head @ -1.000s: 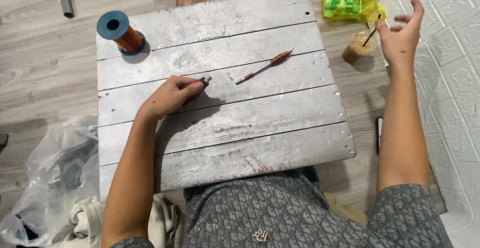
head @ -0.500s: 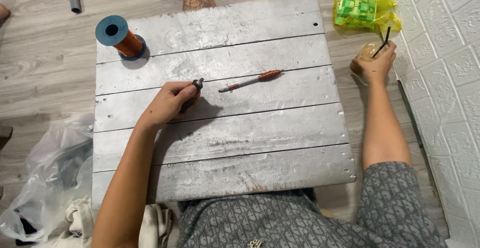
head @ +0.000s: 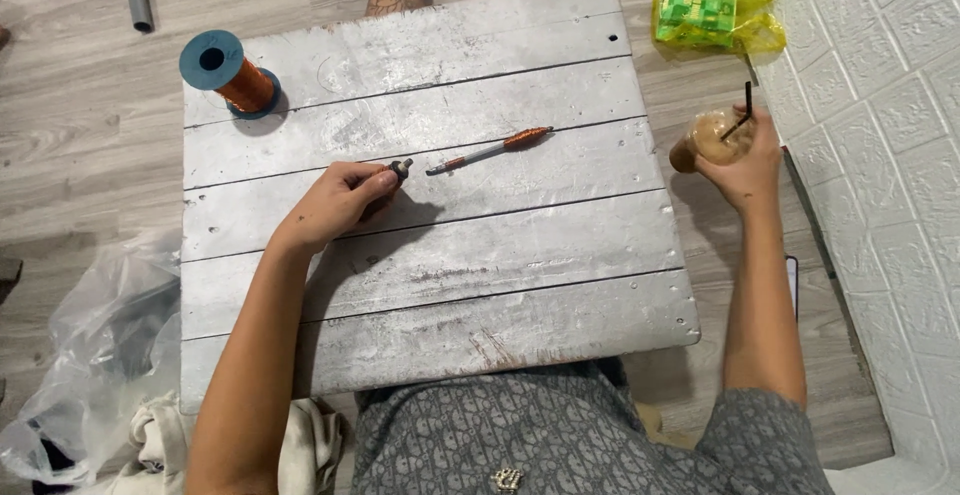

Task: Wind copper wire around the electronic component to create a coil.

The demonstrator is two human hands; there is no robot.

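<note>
Right then, your right hand (head: 745, 160) was wrapped around a clear plastic cup (head: 703, 141) of brown iced drink with a black straw (head: 741, 115), held just off the right edge of the board, fingers clamped on its wall. That cup would likely be wet, thin-walled and easy to squash or spill, so a hold low around the body seemed safest. Your left hand (head: 335, 205) rested on the board with fingers closed on a small dark tool (head: 397, 169), only its tip showing past the thumb; it looked stiff and light. Just beside that tip lay a thin rod wound with copper wire (head: 490, 151), apart from both hands. Near the far left corner stood 1 blue spool of copper wire (head: 226, 72). All of this sat on a worn grey plank board (head: 450, 285) over your lap. Around it were wood-look flooring, a yellow-green packet (head: 706, 13), a clear plastic bag (head: 95, 345), a short grey pipe piece (head: 139, 6) and a white embossed wall panel (head: 880, 105).
</note>
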